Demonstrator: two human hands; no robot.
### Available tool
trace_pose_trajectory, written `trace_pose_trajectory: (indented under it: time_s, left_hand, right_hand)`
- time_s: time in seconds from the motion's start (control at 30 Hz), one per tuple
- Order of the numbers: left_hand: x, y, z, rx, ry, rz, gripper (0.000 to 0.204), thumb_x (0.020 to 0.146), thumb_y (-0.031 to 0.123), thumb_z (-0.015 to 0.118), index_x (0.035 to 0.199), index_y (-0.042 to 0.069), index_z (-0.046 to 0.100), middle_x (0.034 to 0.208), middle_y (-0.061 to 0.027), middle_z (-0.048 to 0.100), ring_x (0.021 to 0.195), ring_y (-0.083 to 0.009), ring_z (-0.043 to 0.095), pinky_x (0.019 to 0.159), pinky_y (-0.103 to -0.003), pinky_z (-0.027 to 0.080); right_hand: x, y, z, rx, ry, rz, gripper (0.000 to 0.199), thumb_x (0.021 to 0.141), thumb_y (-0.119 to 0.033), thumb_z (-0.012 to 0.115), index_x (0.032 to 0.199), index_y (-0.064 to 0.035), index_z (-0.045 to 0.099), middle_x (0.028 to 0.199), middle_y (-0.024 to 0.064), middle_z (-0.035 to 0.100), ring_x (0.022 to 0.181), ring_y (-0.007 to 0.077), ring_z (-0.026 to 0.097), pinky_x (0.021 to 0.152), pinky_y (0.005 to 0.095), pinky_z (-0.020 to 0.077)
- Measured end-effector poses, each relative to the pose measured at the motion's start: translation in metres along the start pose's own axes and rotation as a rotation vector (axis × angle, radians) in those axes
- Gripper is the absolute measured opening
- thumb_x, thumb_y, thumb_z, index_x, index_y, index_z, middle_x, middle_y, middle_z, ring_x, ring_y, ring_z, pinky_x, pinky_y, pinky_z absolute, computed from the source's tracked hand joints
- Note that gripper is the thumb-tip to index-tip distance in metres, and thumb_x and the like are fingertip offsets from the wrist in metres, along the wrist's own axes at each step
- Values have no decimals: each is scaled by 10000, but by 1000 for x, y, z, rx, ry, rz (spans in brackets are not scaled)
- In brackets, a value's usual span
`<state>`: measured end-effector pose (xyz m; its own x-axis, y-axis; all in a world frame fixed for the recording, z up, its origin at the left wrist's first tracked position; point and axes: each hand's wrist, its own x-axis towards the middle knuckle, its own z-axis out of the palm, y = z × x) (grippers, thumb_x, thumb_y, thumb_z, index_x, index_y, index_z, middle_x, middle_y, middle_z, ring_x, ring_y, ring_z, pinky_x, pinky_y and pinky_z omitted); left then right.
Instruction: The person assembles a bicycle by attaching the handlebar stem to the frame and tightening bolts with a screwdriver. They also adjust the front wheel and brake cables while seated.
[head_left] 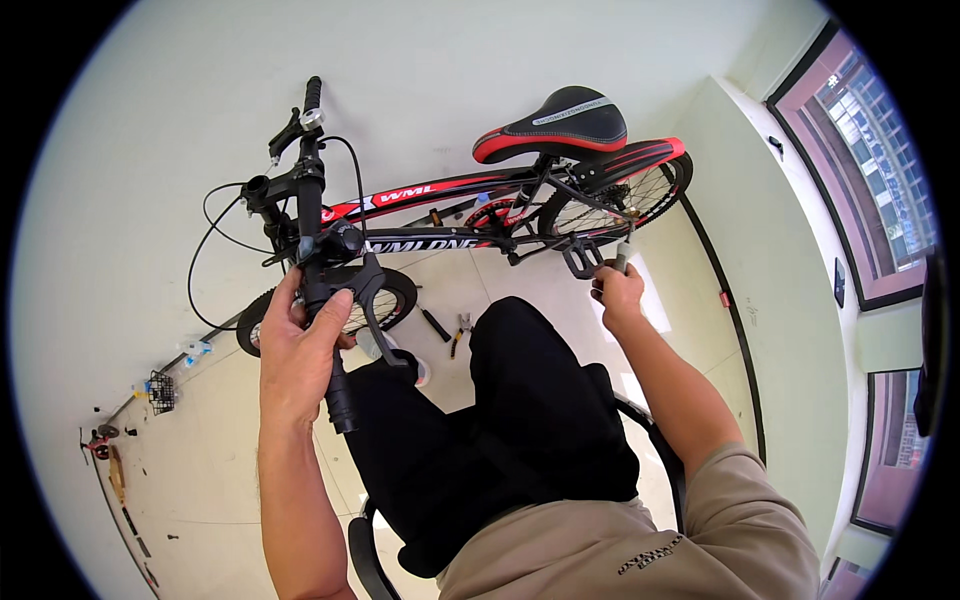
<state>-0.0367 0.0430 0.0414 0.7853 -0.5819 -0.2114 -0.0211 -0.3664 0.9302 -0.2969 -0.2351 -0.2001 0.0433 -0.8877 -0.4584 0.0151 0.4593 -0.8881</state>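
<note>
A black and red bicycle [440,190] stands in front of me against the wall. My left hand [308,335] is wrapped round its handlebar [311,205], close by the black brake lever [378,315]. In my right hand [615,290] is a slim grey stick-like tool [624,252], pointing up toward the rear wheel [655,195]. Its exact kind I cannot make out. Just left of that hand is a pedal [581,258]. The saddle [560,122] sits above, black with a red edge. Part of the front wheel [398,295] shows behind the handlebar.
Pliers [461,333] and a black-handled tool [433,322] lie on the floor ahead of my knees. Bottles [193,350], a black wire basket [160,392] and other small items lie along the left wall. I sit in a chair with black armrests [372,555]. Windows [865,150] are at right.
</note>
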Motion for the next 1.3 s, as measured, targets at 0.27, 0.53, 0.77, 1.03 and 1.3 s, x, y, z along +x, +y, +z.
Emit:
trace_pose_trajectory:
  time_s: [0.27, 0.53, 0.77, 1.03, 1.3]
  left_hand:
    - [-52, 36, -5, 903, 147, 840, 655, 806, 106, 738, 1415, 38, 505, 1287, -115, 636, 1098, -231, 630, 908, -327, 486]
    - [-131, 114, 45, -290, -620, 169, 738, 653, -36, 560, 1383, -45, 454, 1242, -197, 614, 1027, -272, 662, 893, -334, 489]
    - [-121, 112, 57, -182, -897, 225, 641, 692, 86, 598, 1318, -8, 500, 1145, -129, 607, 983, -248, 630, 821, -341, 486]
    - [-109, 100, 68, 116, -1045, 461, 549, 735, 225, 641, 1243, 34, 553, 1035, -50, 600, 933, -221, 593, 739, -349, 482]
    - [-123, 86, 122, 1128, -296, 1459, 355, 699, 143, 685, 1032, 24, 662, 793, -88, 577, 752, -207, 566, 663, -348, 439]
  right_hand:
    - [-82, -53, -3, 243, -200, 239, 225, 821, 24, 591, 1036, -15, 538, 903, 87, 615, 705, 168, 565, 625, 325, 503]
    - [-158, -49, -15, 398, -304, 461, 302, 866, 14, 593, 1145, -27, 483, 970, 108, 614, 719, 182, 574, 637, 332, 497]
    - [-141, -55, -25, 487, -258, 532, 333, 861, 28, 586, 1162, -17, 452, 906, 91, 574, 712, 169, 552, 627, 318, 478]
    - [-137, -57, -24, 519, -319, 560, 343, 869, 18, 590, 1176, -21, 443, 914, 90, 570, 695, 161, 551, 615, 313, 487]
    - [-134, -55, -32, 501, -311, 561, 343, 865, 16, 594, 1174, -22, 452, 916, 91, 576, 706, 163, 553, 620, 311, 492]
